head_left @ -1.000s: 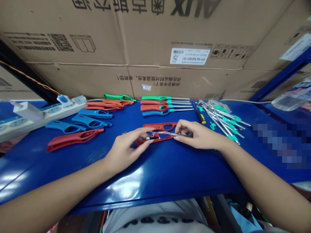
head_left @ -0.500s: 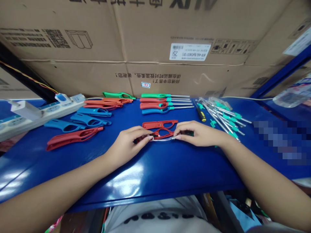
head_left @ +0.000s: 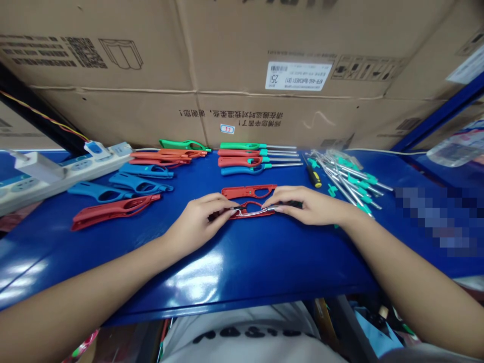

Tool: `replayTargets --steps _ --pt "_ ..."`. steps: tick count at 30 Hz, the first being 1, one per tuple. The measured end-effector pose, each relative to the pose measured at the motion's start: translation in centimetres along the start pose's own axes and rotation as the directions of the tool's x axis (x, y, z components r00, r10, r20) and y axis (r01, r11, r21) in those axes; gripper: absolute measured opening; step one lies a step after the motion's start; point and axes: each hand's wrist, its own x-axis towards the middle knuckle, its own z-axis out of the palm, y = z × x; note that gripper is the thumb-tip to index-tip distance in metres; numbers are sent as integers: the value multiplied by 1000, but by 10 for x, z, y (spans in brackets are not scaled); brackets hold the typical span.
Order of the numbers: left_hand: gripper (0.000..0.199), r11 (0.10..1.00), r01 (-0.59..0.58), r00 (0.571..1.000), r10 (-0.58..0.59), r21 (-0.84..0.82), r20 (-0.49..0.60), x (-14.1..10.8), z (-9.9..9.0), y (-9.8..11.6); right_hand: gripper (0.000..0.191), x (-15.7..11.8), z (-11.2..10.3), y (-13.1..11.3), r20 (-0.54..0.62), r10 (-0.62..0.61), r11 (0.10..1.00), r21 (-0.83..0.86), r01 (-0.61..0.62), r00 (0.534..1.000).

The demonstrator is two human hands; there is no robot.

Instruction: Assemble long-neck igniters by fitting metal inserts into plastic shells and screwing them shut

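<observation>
A red lighter shell half [head_left: 260, 212] with a loop-shaped opening lies on the blue table between my hands. My left hand [head_left: 200, 217] pinches a small black part at the shell's left end, from which a thin white wire [head_left: 251, 215] runs right. My right hand [head_left: 308, 204] is closed on the thin silver-and-black rod at the wire's other end, over the shell's right end. My fingers partly hide both parts. Just behind, a second red shell half [head_left: 242, 191] lies open side up, close to my right fingertips.
At the left lie blue shells [head_left: 139, 184], a red shell [head_left: 113, 212] and a green shell [head_left: 181, 145]. Several lighters with metal tubes [head_left: 242, 161] line the back. A screwdriver [head_left: 314, 174] and a pile of metal tubes [head_left: 344, 184] lie right. A power strip [head_left: 83, 169] borders the left; cardboard [head_left: 234, 75] stands behind.
My right hand has shifted slightly up and back, with the silver part now over the red shell half. The wire has moved inward over the shell. My left hand keeps its pinch.
</observation>
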Motion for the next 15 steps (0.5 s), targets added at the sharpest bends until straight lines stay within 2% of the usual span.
replayTargets --steps 15 --pt "18 999 -12 999 11 -30 -48 -1 0 1 29 -3 0 -1 43 63 998 22 -64 997"
